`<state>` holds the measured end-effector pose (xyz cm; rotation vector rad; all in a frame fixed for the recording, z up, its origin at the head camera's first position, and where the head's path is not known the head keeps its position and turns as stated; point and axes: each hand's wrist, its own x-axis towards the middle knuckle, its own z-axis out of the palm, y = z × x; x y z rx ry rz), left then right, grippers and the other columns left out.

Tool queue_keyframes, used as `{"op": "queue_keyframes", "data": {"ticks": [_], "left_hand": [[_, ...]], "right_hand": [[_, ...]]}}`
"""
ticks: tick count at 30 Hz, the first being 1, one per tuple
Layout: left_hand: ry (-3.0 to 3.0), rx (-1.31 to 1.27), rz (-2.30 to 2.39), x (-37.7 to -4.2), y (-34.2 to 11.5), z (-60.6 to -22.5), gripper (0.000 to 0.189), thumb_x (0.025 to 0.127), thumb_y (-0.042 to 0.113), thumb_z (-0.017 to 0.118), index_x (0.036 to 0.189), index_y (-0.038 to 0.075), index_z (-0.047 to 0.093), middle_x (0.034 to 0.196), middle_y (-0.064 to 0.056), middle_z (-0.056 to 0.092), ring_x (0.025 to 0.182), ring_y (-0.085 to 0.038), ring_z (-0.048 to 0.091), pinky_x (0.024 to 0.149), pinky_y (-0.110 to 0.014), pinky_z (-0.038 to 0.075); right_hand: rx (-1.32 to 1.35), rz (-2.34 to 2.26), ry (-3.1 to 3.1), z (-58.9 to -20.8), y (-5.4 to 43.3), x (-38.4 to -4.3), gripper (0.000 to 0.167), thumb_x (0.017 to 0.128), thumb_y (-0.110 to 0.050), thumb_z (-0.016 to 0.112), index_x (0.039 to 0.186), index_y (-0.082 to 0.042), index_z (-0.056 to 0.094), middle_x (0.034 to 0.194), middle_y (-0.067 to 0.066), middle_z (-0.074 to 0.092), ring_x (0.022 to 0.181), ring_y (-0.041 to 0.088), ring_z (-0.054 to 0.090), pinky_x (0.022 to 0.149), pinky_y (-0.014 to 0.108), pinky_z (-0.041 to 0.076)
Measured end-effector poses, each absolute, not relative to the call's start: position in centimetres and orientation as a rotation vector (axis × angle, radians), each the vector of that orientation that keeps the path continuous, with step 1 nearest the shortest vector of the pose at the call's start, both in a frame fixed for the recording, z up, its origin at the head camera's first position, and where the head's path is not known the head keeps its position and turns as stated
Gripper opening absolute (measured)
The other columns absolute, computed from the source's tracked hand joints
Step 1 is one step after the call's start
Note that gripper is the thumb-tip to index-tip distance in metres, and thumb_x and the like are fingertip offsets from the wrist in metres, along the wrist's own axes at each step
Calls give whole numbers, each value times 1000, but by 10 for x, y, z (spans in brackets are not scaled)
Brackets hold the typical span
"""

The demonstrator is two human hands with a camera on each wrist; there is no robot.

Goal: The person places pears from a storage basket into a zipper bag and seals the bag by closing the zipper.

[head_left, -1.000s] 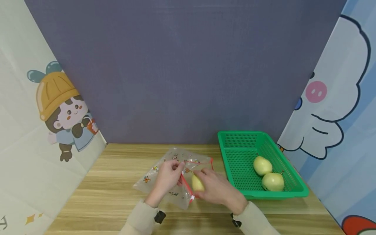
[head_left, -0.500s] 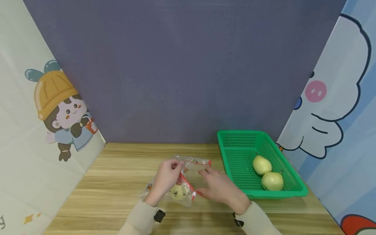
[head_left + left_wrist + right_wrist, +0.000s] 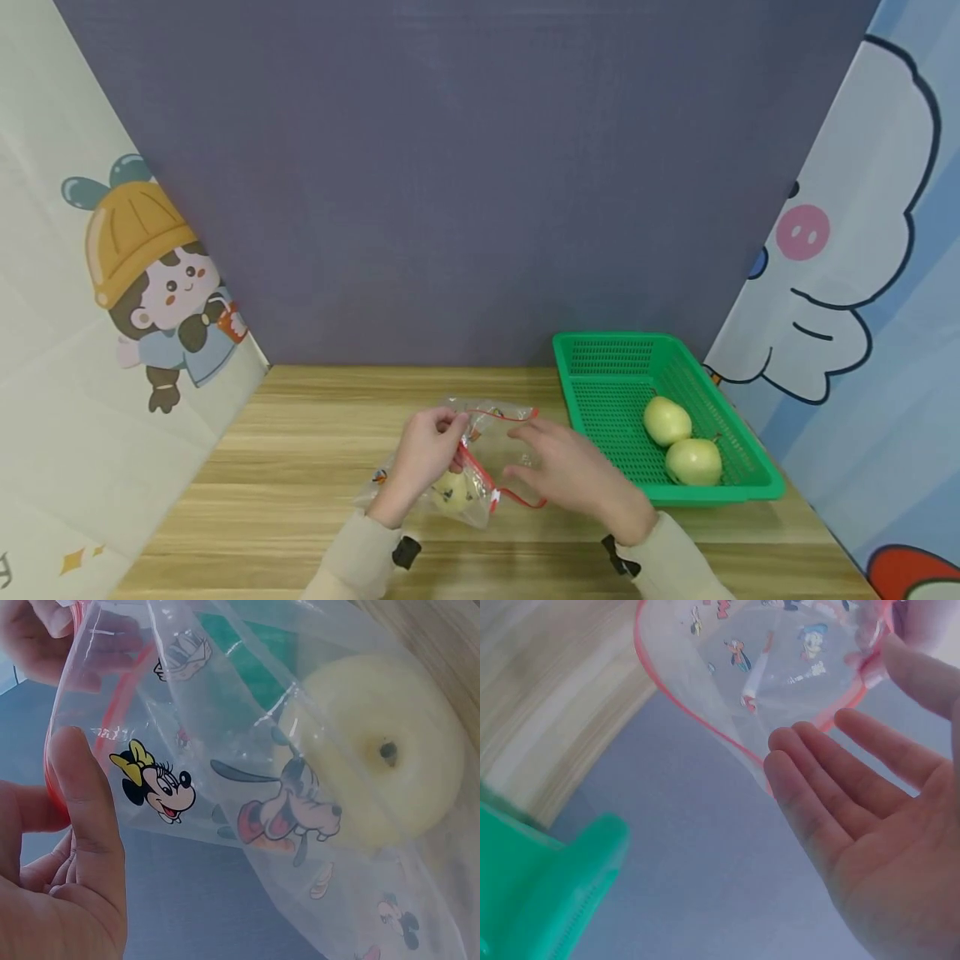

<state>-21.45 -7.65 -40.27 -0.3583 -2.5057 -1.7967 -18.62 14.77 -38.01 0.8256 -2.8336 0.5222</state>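
A clear zip bag (image 3: 517,412) with a red rim and printed cartoon figures lies with its mouth spread towards the right. Inside it rests a pale yellow pear (image 3: 375,750), seen through the plastic with its dark-centred end facing the left wrist camera. My left hand (image 3: 427,446) pinches the red rim between thumb and fingers. At the mouth of the bag, my right hand (image 3: 573,467) has its fingers extended and holds nothing; in the right wrist view its fingertips (image 3: 780,769) are close to the rim, and whether they touch it I cannot tell.
A green perforated basket (image 3: 611,417) stands on the right of the wooden table (image 3: 285,467). Two pears lie in it, the farther pear (image 3: 667,421) beside the nearer pear (image 3: 693,462). A grey-blue panel (image 3: 450,183) rises behind the table.
My right hand held the pear at the mouth a second ago; the pear went left into the bag, and the hand let go and drew back slightly right. My left hand keeps its pinch.
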Motion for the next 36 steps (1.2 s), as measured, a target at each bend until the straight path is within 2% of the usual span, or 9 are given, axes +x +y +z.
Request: {"op": "queue_keyframes", "data": {"ticks": [2, 5, 8, 10, 13, 20, 28, 32, 36], "left_hand": [[-2509, -351, -1802, -214, -77, -403, 28, 105, 17, 57, 94, -6, 69, 62, -7, 62, 47, -18, 61, 50, -43, 61], [-2512, -343, -1807, -214, -77, -402, 29, 105, 18, 58, 94, -6, 69, 62, -7, 62, 47, -18, 62, 53, -48, 61], [-2509, -347, -1812, -215, -77, -403, 29, 105, 19, 58, 94, -7, 69, 62, -7, 63, 47, -18, 62, 54, -52, 61], [-2506, -354, -1810, -215, -77, -403, 29, 104, 19, 58, 95, -7, 69, 62, -7, 63, 47, -17, 62, 53, -50, 61], [-2505, -357, -1810, -215, -78, -404, 30, 104, 19, 58, 94, -7, 69, 62, -7, 63, 48, -18, 62, 53, -48, 61], [-2496, -372, -1804, -216, -78, -407, 29, 105, 18, 58, 95, -7, 69, 62, -7, 63, 48, -19, 62, 49, -39, 61], [-2497, -357, -1832, -214, -80, -406, 29, 104, 19, 59, 100, -7, 70, 66, -7, 65, 50, -19, 63, 49, -34, 60], [-2489, -363, -1851, -214, -81, -407, 28, 104, 18, 59, 98, -7, 70, 64, -7, 64, 50, -18, 62, 48, -34, 60], [-2485, -358, -1871, -214, -82, -408, 28, 103, 19, 61, 98, -6, 71, 64, -8, 64, 50, -18, 62, 48, -35, 60]], "right_hand": [[833, 521, -2810, -376, 150, -186, 52, 92, -42, 76, 129, -8, 67, 130, 11, 67, 113, 26, 66, 95, 48, 57], [853, 518, -2774, -371, 154, -186, 46, 93, -38, 76, 127, -8, 68, 123, 10, 69, 91, 17, 67, 83, 43, 60], [851, 511, -2740, -365, 157, -186, 41, 93, -35, 76, 123, -8, 70, 116, 7, 70, 85, 14, 65, 77, 40, 60], [829, 512, -2732, -362, 159, -185, 38, 93, -34, 76, 121, -9, 71, 114, 3, 69, 95, 18, 67, 78, 40, 60], [799, 530, -2724, -356, 164, -183, 34, 94, -32, 76, 120, -11, 71, 119, 2, 68, 107, 22, 67, 83, 42, 60], [717, 511, -2719, -346, 185, -182, 34, 96, -30, 72, 123, -11, 70, 121, 3, 67, 113, 26, 65, 86, 48, 59], [548, 499, -2721, -350, 213, -194, 38, 96, -31, 72, 126, -9, 68, 126, 11, 66, 118, 36, 61, 88, 55, 57], [503, 481, -2736, -352, 225, -195, 41, 96, -31, 72, 130, -10, 67, 129, 14, 64, 120, 41, 59, 85, 58, 56], [464, 429, -2731, -357, 241, -196, 46, 95, -31, 72, 134, -7, 64, 132, 19, 61, 121, 44, 56, 89, 62, 53]]}}
